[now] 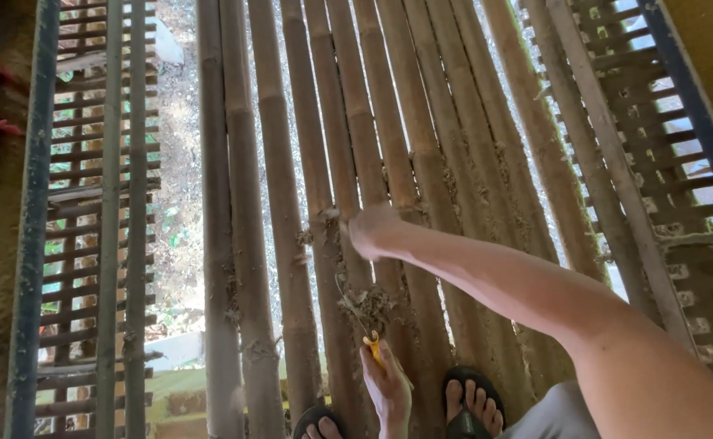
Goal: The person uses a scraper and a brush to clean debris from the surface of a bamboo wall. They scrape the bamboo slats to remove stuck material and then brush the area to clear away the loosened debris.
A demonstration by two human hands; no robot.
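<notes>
Head view looks straight down on a floor of bamboo poles [291,203] laid side by side, with daylight and ground showing through the gaps.

Right hand [370,228]: the arm reaches forward across the poles and the hand bears on a pole near a clump of debris. The hand is motion-blurred; it appears loosely curled, but whether its fingers are closed on anything cannot be determined.

Left hand [387,389]: positioned low in the view, just ahead of the feet. Its fingers are clamped around the yellow handle of a small tool [372,345]. The tool's thin shaft points forward and up into a tuft of dry fibrous debris [366,305] lodged between two poles. This grip places the tip in the gap, where the debris sits, while the hand stays clear of it.

Feet: two black sandals [472,400] rest on the poles at the bottom edge, one on each side of the left hand, which places the body directly over the working spot.

Surroundings: slatted lattice frames [88,219] with dark metal rails flank the poles on both sides, and further debris clings to other pole joints.
</notes>
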